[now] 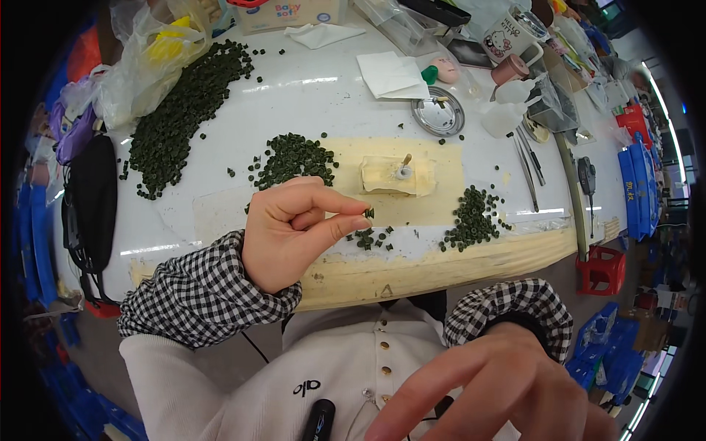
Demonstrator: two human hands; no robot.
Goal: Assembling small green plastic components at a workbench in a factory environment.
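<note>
Over the front part of the table, my left hand (287,231) pinches a small dark green ring-like part (369,213) between thumb and forefinger. Just under those fingertips lie a few loose green parts (371,238). A yellowish taped block (398,176) with a short upright pin (405,162) sits beyond my hand. Behind the left hand is a heap of the same parts (294,160), and a smaller heap (474,217) lies to the right. Raised close to the camera at the lower right, my right hand (507,386) has its fingers apart; their tips are cut off, and nothing shows in them.
A large pile of green parts (184,121) spreads at the far left beside a plastic bag (140,77). A round metal dish (438,112), white tissue (393,76), tweezers (526,169) and a mug (515,35) stand or lie at the right. The wooden table edge (441,270) runs before me.
</note>
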